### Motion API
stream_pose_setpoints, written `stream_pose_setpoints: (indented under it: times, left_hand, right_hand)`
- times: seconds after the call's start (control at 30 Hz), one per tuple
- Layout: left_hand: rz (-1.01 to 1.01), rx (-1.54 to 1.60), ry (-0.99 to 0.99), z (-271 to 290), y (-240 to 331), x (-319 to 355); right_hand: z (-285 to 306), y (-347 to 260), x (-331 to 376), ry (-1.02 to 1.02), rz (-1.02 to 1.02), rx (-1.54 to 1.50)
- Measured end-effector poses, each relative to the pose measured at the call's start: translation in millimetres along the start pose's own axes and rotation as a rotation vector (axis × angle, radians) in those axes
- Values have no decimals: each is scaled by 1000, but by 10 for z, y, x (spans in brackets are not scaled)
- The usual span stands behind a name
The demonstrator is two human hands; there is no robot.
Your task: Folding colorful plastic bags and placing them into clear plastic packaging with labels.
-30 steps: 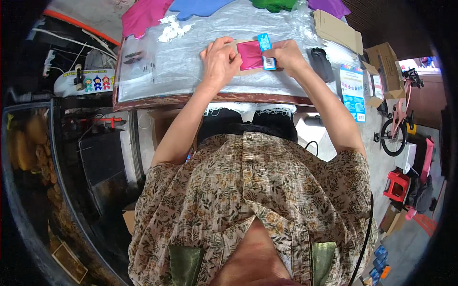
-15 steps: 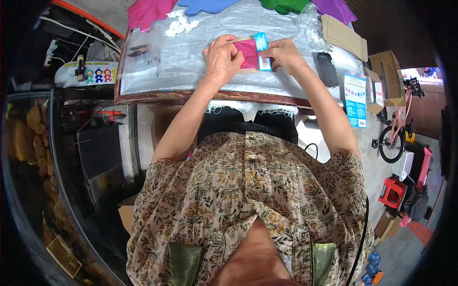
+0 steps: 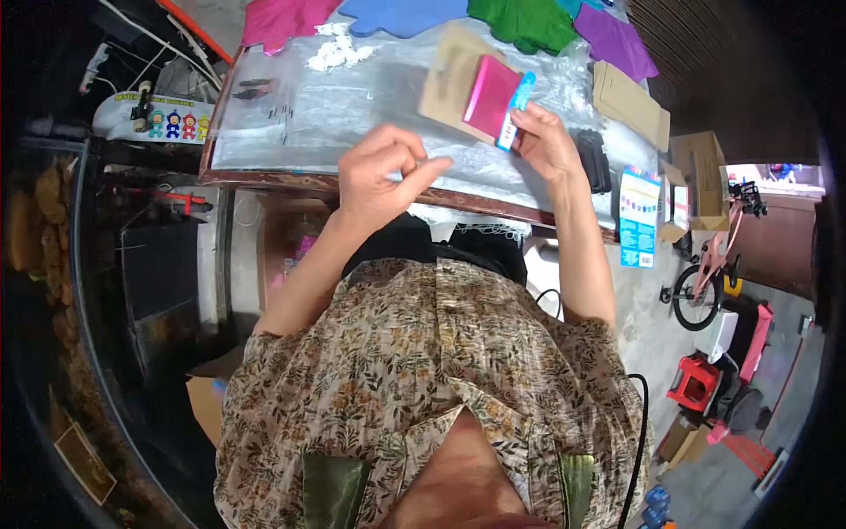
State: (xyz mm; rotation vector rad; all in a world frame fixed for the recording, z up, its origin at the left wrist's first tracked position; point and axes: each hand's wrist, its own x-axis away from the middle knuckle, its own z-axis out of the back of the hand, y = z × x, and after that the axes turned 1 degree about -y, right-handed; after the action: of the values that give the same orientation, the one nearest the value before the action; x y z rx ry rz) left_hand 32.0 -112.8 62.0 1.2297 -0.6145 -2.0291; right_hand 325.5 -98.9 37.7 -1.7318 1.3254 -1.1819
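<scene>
My right hand (image 3: pixel 545 141) holds a flat pink packet (image 3: pixel 490 93) with a blue and white header strip (image 3: pixel 513 111), lifted a little above the table. My left hand (image 3: pixel 381 172) hovers beside it to the left, thumb and fingers pinched together, with nothing visible in them. A brown cardboard sheet (image 3: pixel 451 78) lies on the table under the packet.
The table (image 3: pixel 291 145) is covered with clear plastic. Pink (image 3: pixel 280 19), blue (image 3: pixel 401 13), green (image 3: pixel 522 22) and purple (image 3: pixel 615 40) fabric pieces lie at its far edge, with white bits (image 3: pixel 333 51), a black object (image 3: pixel 592 160) and cardboard boxes (image 3: pixel 627 101) to the right. A bicycle (image 3: pixel 705 273) stands lower right.
My left hand has let go of the packet and drawn back toward me. My right hand has lifted the pink packet and tilted it up.
</scene>
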Motion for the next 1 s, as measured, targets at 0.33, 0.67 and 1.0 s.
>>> stream_pose_setpoints:
  times: [0.33,0.67,1.0]
  left_hand:
    - [88,529,-90,-327,212,-96]
    - [-126,298,-192,-317,253,-172]
    - [-16,488,-125,-442,269,-197]
  right_hand:
    - [-89,101,277,-154,104,-94]
    - [4,203,277,-297,74,-90]
    - [-233,193,323,-437,-19,-255]
